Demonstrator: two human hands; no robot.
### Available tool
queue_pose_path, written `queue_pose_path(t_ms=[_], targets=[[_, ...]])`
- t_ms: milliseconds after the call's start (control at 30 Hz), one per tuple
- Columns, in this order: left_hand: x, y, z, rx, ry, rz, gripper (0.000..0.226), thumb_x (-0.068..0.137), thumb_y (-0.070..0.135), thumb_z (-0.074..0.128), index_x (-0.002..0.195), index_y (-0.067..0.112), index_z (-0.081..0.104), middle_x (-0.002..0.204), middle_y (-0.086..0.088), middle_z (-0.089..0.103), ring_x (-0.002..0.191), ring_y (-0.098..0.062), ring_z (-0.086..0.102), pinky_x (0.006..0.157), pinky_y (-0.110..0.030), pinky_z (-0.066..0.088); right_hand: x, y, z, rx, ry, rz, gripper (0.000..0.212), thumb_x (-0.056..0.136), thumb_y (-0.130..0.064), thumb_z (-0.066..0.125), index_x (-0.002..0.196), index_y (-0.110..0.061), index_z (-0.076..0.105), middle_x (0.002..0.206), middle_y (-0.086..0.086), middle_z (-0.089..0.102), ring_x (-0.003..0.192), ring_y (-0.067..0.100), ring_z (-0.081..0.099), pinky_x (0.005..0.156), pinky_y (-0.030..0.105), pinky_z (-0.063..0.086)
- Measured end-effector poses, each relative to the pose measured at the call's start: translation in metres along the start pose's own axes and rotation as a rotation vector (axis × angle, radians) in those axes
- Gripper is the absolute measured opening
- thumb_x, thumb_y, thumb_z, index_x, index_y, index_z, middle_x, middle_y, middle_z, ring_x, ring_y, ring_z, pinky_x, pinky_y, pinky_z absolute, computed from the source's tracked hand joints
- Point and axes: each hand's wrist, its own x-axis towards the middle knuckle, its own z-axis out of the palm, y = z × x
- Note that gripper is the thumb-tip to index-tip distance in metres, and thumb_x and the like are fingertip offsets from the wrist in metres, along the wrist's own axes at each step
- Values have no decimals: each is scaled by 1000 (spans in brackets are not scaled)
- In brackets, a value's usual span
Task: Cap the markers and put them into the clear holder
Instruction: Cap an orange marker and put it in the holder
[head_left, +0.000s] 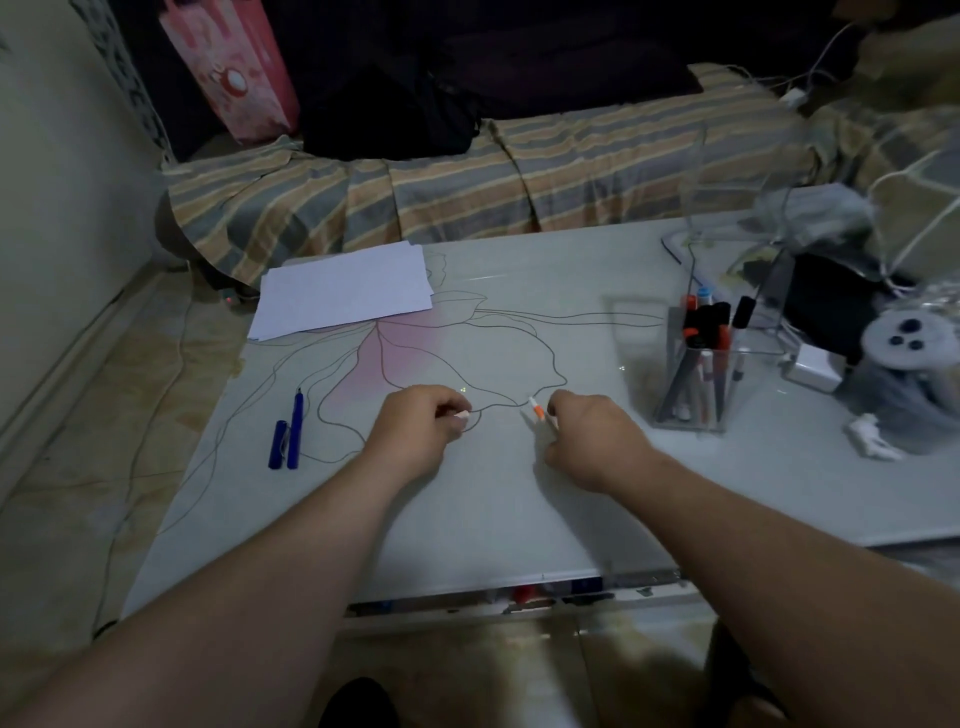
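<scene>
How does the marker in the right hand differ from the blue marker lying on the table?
The marker in the right hand is white with an orange band; the blue marker is dark blue throughout. The first is gripped, tip pointing up-left; the second lies untouched at the table's left, its blue cap beside it. Both are uncapped and outside the clear holder.

One camera, worn on the head.

It looks forward and down from above the person's arms. The table (519, 493) fills the middle, close below. Both hands, the left hand (415, 431) and the right hand (592, 441), sit near the middle. A bed (519, 171) lies past the table's far edge. The wide lens bends the edges.
</scene>
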Motion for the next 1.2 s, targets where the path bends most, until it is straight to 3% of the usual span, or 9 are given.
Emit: queue_pose_path(t_ms=[100, 233, 333, 433, 500, 633, 767, 1033, 1200], targets=[[-5, 10, -5, -197, -7, -15, 12, 84, 4, 76, 91, 13, 77, 82, 0, 71, 63, 7, 61, 58, -1, 41, 3, 6, -10, 60, 41, -55, 19, 90, -20, 56, 105, -12, 64, 102, 13, 61, 96, 32, 56, 72, 32, 41], [-6, 17, -11, -300, -22, 3, 15, 85, -2, 72, 93, 11, 77, 83, -2, 72, 60, 8, 62, 58, -3, 43, 0, 9, -21, 140, 103, -94, 19, 98, -24, 49, 100, -14, 65, 89, 7, 59, 87, 30, 55, 65, 33, 35], [-6, 20, -13, -306, -7, 21, 20, 84, -2, 75, 89, 17, 76, 80, 2, 71, 59, 10, 59, 58, -4, 43, -6, 6, -27, 131, 111, -134, 27, 100, -40, 48, 100, -23, 70, 84, 2, 66, 86, 26, 57, 70, 35, 47], [-5, 21, -15, -272, -28, 68, 25, 82, 3, 78, 85, 27, 75, 68, 19, 68, 59, 9, 56, 59, -6, 42, -10, 0, -31, 73, 174, -194, 31, 98, -51, 49, 101, -30, 72, 81, -5, 66, 85, 21, 57, 71, 35, 52], [-6, 23, -16, -229, -49, 114, 24, 84, 7, 78, 87, 31, 76, 69, 23, 68, 63, 8, 57, 63, -8, 42, -10, -4, -32, 32, 214, -222, 29, 97, -52, 48, 94, -32, 69, 76, -7, 60, 81, 20, 53, 64, 34, 47], [-7, 30, -14, -162, -43, 188, 22, 88, 13, 73, 99, 31, 79, 91, 10, 73, 85, -6, 66, 79, -21, 49, -11, -9, -34, -2, 232, -231, 28, 97, -50, 47, 92, -33, 69, 73, -6, 54, 80, 20, 49, 61, 33, 41], [-6, 35, -14, -111, -25, 240, 25, 91, 12, 70, 107, 29, 79, 102, 7, 70, 98, -8, 63, 89, -22, 48, -9, -10, -35, 14, 220, -205, 30, 98, -50, 48, 99, -32, 71, 84, -4, 64, 85, 21, 53, 64, 32, 42], [-8, 38, -17, -118, -40, 236, 25, 93, 15, 68, 108, 32, 78, 105, 11, 71, 101, -6, 63, 91, -22, 48, -7, -8, -37, -20, 223, -197, 32, 99, -50, 46, 96, -29, 70, 83, -3, 62, 83, 22, 51, 59, 32, 37], [-11, 45, -19, -160, -15, 196, 24, 95, 20, 65, 113, 33, 76, 99, 14, 70, 91, -5, 65, 85, -22, 50, -5, -7, -39, -46, 225, -204, 31, 99, -50, 45, 90, -29, 66, 81, -3, 60, 83, 24, 55, 58, 32, 39]])
